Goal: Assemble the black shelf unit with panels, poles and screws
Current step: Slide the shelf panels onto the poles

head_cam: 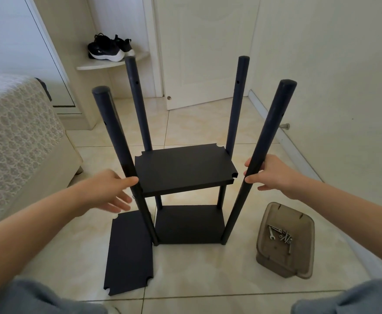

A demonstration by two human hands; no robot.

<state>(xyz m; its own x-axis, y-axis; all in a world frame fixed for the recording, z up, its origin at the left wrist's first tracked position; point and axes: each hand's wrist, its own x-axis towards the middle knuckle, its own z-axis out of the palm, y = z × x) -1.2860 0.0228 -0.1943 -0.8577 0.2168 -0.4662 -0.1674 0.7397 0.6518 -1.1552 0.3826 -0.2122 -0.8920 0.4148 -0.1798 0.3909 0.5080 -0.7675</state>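
Black sneakers (108, 49) on corner shelf (99, 65), lace-covered bed (15, 123) at left

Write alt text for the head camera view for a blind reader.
Left hand touches and right hand grips the front poles of a half-built black shelf unit; a loose panel and screw tray lie on the floor.

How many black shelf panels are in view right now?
3. A raised panel sits partway up the poles; a bottom panel sits at their feet; a loose panel lies on the floor at the left. None appears hidden.
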